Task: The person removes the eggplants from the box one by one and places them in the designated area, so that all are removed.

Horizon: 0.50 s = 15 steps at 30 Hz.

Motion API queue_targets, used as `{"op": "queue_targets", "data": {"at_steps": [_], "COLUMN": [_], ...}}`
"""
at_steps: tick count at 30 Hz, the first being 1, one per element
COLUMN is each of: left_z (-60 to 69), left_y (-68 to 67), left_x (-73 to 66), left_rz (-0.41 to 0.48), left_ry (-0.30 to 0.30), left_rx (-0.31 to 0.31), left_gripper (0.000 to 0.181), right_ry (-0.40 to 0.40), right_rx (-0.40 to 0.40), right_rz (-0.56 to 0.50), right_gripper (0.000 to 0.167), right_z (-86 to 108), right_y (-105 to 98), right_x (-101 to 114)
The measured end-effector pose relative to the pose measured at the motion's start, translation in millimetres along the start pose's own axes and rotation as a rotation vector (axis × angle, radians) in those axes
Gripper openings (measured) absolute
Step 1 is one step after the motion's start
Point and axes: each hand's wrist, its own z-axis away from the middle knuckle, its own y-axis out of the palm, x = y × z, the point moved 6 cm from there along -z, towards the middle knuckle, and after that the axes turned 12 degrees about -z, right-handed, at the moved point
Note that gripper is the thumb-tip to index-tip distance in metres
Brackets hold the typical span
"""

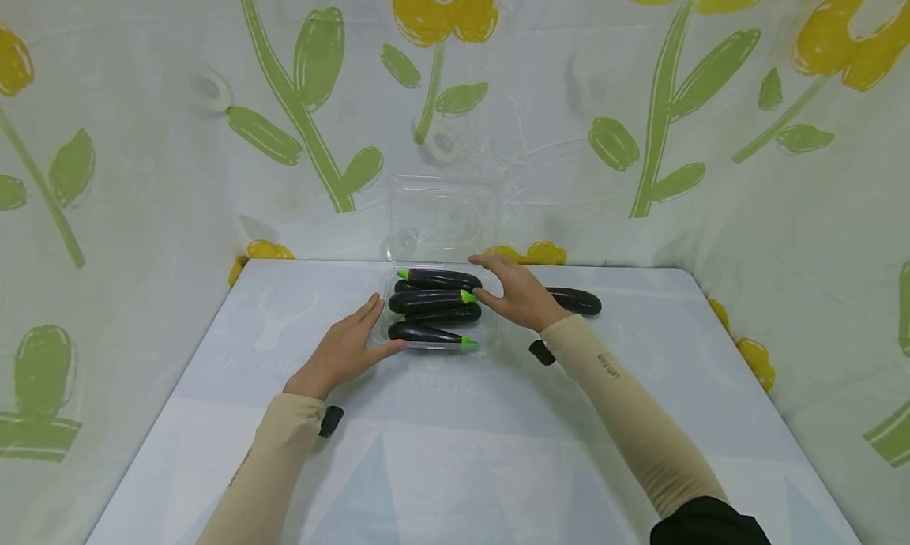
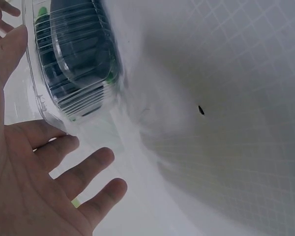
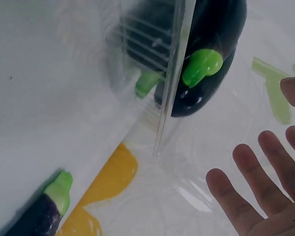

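A clear plastic clamshell container sits near the table's far edge, its transparent lid raised behind it. Several dark eggplants with green stems lie inside, some heaped above the rim. My left hand is at the container's left side, thumb near the front rim and fingers extended. In the left wrist view, its thumb and one finger touch or nearly touch the container wall. Over the right edge, my right hand has its fingers spread, holding nothing; the right wrist view shows these fingers apart from the eggplants.
One loose eggplant lies on the table right of the container, partly hidden behind the right hand. A curtain with printed flowers hangs just behind the table and along both sides.
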Motion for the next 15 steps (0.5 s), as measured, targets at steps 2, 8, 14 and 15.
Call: {"op": "queue_targets", "data": {"at_steps": [2,8,14,15], "left_z": [0.0,0.1,0.3,0.2], "left_y": [0.3,0.4,0.0,-0.2], "left_x": [0.3,0.8,0.0,0.0], "left_rz": [-0.002,-0.003,0.000,0.001], "left_ry": [-0.001,0.008,0.019,0.020], "left_rx": [0.000,0.002,-0.003,-0.005], "left_gripper": [0.102,0.103,0.102,0.102], "right_ry": [-0.010,-0.040,-0.081,-0.085], "right_rx": [0.008,0.043,0.087,0.097], "right_rz": [0.003,0.011,-0.002,0.003], "right_gripper": [0.059,0.060,0.060,0.060], "right_z": [-2.5,-10.8,-19.2,-20.4], "right_y": [4.1,16.7,26.2,27.5], "right_x": [5.1,17.2,24.0,25.1]}}
